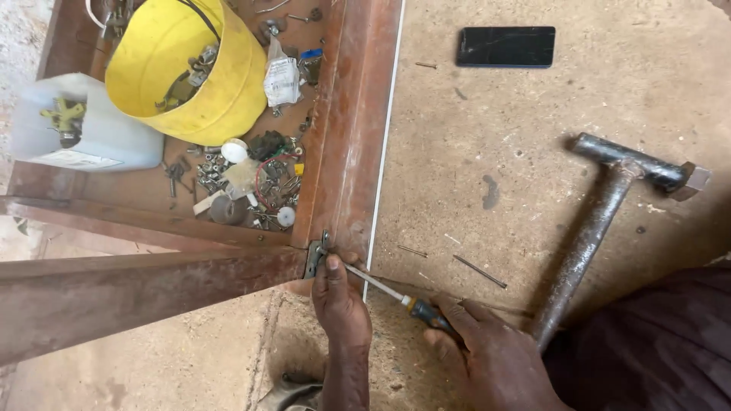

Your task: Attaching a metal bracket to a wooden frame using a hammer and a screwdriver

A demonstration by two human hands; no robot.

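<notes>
The right hand (487,358) is closed around the handle of a screwdriver (396,293), whose shaft runs up and left to a small metal hinge (316,255) at the corner where two brown wooden frame pieces meet. The left hand (339,301) rests just below that corner, fingertips pressed at the hinge and touching the shaft near its tip; it steadies rather than clasps, and whether it pinches a screw cannot be told.

Risks noted:

- The shaft meets the hinge at a shallow slant. A tip set at this angle is likely to slip out of the screw head, and the left fingers lie directly in its path.
- The frame (346,129) lies on the floor with nothing visibly clamping it. Pressure from the screwdriver could shift the joint and pull the hinge out of line.
- A hammer (609,205) lies on the floor beside the right forearm, its handle end close to the wrist. A sweep of the arm could knock it.
- Loose nails (480,271) lie near the working hands, within reach of a knee or palm.
- A phone (505,46) lies on the floor well apart from the work; its glass appears cracked.
- Inside the frame, a yellow bucket (190,68) and scattered hardware (251,183) sit near the corner; a jolt could spill them.
</notes>
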